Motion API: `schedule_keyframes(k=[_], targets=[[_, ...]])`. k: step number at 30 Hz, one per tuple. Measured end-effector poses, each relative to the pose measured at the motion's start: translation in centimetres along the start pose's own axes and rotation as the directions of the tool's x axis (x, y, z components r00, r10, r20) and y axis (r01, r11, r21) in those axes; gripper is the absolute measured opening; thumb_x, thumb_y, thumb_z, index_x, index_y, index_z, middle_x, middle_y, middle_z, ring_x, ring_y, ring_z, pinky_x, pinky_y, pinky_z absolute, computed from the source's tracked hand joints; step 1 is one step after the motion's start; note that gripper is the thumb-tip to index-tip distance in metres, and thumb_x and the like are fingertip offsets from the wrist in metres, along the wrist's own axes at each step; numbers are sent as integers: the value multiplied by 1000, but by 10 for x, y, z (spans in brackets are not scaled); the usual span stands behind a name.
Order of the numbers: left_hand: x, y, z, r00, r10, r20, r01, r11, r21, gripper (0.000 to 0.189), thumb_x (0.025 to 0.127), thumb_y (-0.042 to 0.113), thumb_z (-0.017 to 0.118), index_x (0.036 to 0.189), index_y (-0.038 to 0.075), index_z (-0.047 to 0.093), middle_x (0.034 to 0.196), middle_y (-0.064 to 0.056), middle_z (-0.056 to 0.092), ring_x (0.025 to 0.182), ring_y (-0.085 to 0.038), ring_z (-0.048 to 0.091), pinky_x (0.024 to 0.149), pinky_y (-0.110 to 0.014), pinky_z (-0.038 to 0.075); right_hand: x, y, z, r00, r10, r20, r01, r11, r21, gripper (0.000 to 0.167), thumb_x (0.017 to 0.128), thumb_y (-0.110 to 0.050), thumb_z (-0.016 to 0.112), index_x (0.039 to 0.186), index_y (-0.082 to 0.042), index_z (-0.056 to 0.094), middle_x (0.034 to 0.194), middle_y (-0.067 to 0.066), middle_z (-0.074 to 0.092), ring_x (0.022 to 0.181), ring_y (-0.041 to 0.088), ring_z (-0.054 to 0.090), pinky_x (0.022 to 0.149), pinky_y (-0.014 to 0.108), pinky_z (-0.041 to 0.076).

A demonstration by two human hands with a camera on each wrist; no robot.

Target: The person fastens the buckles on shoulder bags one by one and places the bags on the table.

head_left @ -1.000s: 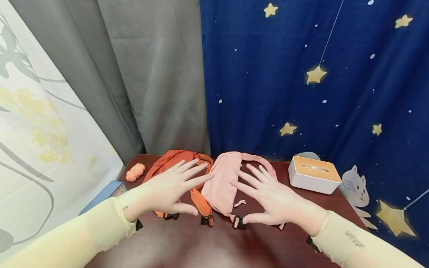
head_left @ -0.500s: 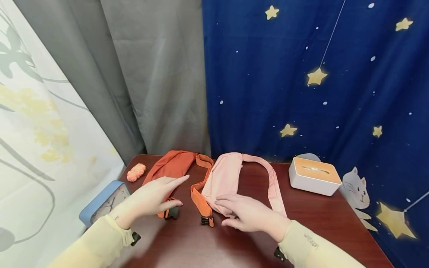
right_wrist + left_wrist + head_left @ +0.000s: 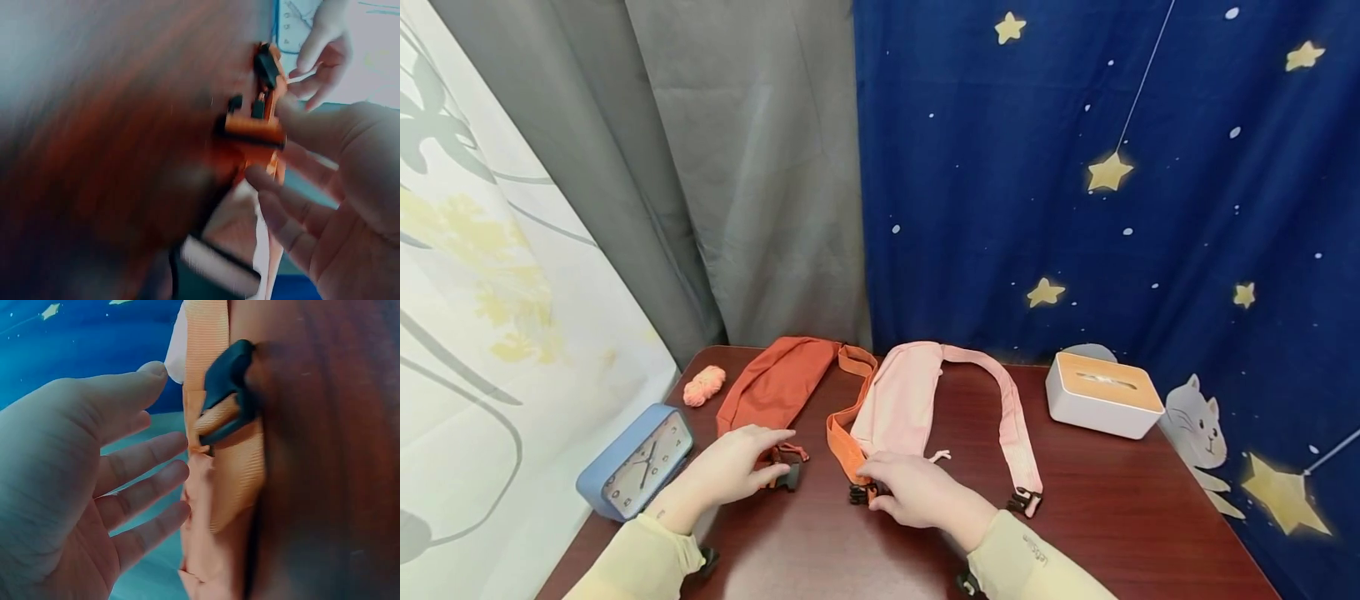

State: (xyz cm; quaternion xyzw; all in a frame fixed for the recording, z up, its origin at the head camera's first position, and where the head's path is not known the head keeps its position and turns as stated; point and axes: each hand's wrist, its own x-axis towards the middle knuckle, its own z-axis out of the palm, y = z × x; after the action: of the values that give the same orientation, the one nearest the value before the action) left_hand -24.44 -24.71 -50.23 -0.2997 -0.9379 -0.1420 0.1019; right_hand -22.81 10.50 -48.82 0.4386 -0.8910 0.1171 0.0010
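A rust-orange waist bag (image 3: 786,379) lies at the left of the table, a black buckle half (image 3: 788,477) at its near end. Its orange strap (image 3: 847,450) runs right to another black buckle half (image 3: 858,494). Beside it lies a pink waist bag (image 3: 898,400). My left hand (image 3: 739,467) hovers by the bag's near end; in the left wrist view its fingers are relaxed, apart from the buckle (image 3: 231,390). My right hand (image 3: 921,492) is at the strap end, partly covering the pink bag. In the right wrist view, thumb and fingers spread around the strap (image 3: 253,130); contact is unclear.
A blue alarm clock (image 3: 638,462) stands at the left edge, with a peach yarn bundle (image 3: 704,386) behind it. A white tissue box (image 3: 1103,396) with a wooden lid is at the back right. The pink strap's buckle (image 3: 1025,501) lies at the right.
Both hands, earlier spread above the bags, have come down toward the table's near side. The right hand has moved left from the pink bag to the orange strap's end.
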Motion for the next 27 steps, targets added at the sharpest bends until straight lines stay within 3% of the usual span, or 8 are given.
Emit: schedule_keyframes(k=[4, 12, 15, 21, 27], targets=[[-4, -1, 9, 1000, -17, -9, 17, 1000, -15, 47, 97, 32, 86, 140, 15, 74, 113, 1, 78, 105, -16, 72, 88, -44, 61, 5, -6, 8, 1000, 23, -14, -23, 1000, -3, 30, 98, -18, 84, 127, -19, 76, 122, -8, 75, 108, 4, 69, 98, 23, 58], [-13, -1, 17, 998, -60, -29, 58, 997, -59, 37, 97, 31, 86, 132, 26, 78, 104, 12, 73, 97, -11, 65, 84, -35, 54, 11, -11, 21, 997, 83, -9, -82, 994, 72, 24, 99, -17, 82, 122, -22, 78, 119, -11, 76, 109, 1, 68, 97, 20, 56], [-14, -3, 21, 997, -68, -39, 66, 996, -56, 36, 97, 33, 86, 132, 26, 79, 106, 13, 74, 98, -10, 63, 84, -35, 54, 13, -10, 26, 994, 96, -44, -92, 992, 86, 23, 97, -22, 85, 119, -21, 80, 116, -12, 79, 107, 1, 69, 96, 21, 56], [-18, -7, 26, 995, -92, -48, 88, 993, -84, 30, 95, 33, 88, 123, 25, 81, 110, 12, 76, 102, -10, 64, 85, -35, 56, 17, -8, 38, 990, 26, -141, -14, 996, 85, 17, 95, -27, 86, 112, -22, 85, 106, -10, 80, 101, 1, 72, 93, 18, 55], [-18, -11, 32, 994, -42, -104, 29, 992, -119, 18, 95, 28, 88, 111, 28, 79, 111, 14, 74, 106, -12, 64, 90, -38, 57, 22, -9, 49, 973, 57, -224, -24, 989, 148, 21, 95, -32, 86, 114, -22, 86, 106, -9, 81, 103, 5, 74, 96, 22, 57]])
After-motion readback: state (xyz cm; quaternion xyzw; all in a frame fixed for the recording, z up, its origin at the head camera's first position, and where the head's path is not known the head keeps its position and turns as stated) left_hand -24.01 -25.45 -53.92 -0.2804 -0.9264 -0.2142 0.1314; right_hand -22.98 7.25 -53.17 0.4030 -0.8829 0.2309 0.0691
